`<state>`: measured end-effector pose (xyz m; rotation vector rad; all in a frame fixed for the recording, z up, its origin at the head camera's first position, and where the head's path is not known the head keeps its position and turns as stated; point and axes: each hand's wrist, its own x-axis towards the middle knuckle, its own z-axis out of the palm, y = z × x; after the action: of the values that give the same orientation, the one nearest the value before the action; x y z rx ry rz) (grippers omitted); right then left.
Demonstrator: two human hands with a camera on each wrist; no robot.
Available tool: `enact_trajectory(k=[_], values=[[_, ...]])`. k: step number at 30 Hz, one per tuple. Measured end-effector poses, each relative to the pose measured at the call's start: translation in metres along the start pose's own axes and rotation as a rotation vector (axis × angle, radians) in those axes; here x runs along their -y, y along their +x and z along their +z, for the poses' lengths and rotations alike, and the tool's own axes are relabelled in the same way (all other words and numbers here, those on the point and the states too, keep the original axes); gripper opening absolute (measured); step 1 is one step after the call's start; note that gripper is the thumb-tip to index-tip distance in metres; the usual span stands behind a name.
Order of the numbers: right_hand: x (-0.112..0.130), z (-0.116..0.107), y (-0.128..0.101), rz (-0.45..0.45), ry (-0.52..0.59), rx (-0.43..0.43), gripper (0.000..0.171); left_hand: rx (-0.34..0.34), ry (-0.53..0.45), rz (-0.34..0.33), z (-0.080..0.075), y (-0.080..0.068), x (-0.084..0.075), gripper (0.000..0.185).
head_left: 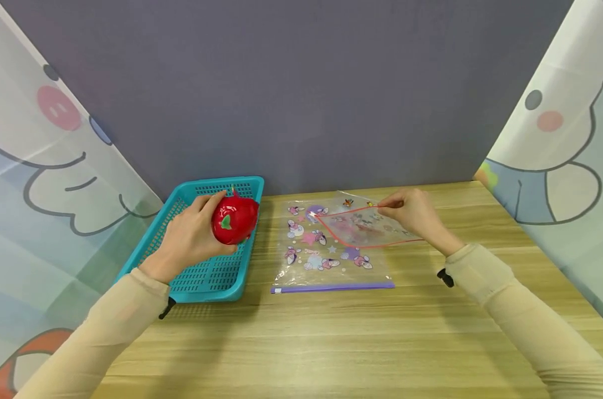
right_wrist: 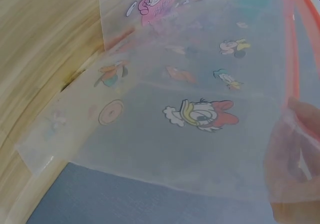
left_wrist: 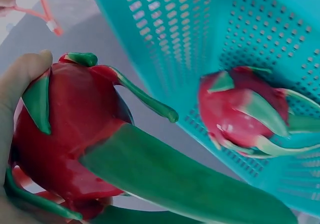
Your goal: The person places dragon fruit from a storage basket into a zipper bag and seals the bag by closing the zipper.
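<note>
A person sits at a pale wooden desk (head_left: 331,338) with grey and cartoon-printed screens around it; both arms wear beige sleeves.

At the left, a turquoise perforated plastic basket (head_left: 192,282) rests on the desk. The left hand (head_left: 189,235) is above it, its grip curled around a glossy red toy dragon fruit with green leaf tips (head_left: 234,219), held over the basket's right side. The head view shows only this 1 fruit. The left wrist view adds what the head view hides: a second red toy dragon fruit (left_wrist: 245,109) lying inside the basket (left_wrist: 200,29) against its mesh wall, while the held fruit (left_wrist: 70,134) fills the foreground with the thumb (left_wrist: 17,84) pressed on its side.

To the right of the basket lies a clear plastic zip bag printed with cartoon characters, edged with a purple strip (head_left: 326,252), flat on the desk. Overlapping its far right part is a second clear cartoon-printed bag with a red-orange rim (head_left: 366,227). The right hand (head_left: 413,213) pinches that rim between its fingertips, lifting the mouth of the bag. The right wrist view shows this bag (right_wrist: 190,109) from close up, raised off the desk, with duck and mouse prints visible through it and a fingertip (right_wrist: 300,149) behind the film at the right edge.
</note>
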<state>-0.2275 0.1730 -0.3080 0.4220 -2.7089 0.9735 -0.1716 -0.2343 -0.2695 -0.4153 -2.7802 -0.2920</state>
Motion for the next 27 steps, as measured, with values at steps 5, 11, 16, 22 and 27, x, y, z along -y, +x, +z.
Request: enact_trajectory(k=[5, 11, 16, 22, 27], values=[[0.001, 0.002, 0.001, -0.002, 0.015, 0.0, 0.012, -0.027, -0.006, 0.05, 0.002, 0.002, -0.015, 0.102], [0.003, 0.004, 0.0, 0.005, 0.029, 0.008, 0.012, -0.058, -0.024, 0.095, -0.001, 0.003, -0.031, 0.101], [0.005, 0.006, 0.0, -0.003, 0.03, 0.007, 0.013, -0.063, -0.028, 0.112, -0.004, 0.0, -0.045, 0.102], [0.006, 0.01, 0.002, -0.001, 0.03, 0.022, 0.014, -0.018, -0.066, 0.144, 0.0, -0.001, -0.065, 0.102], [0.006, 0.011, 0.001, -0.01, 0.03, 0.02, 0.012, 0.03, -0.113, 0.163, 0.006, 0.0, -0.081, 0.103]])
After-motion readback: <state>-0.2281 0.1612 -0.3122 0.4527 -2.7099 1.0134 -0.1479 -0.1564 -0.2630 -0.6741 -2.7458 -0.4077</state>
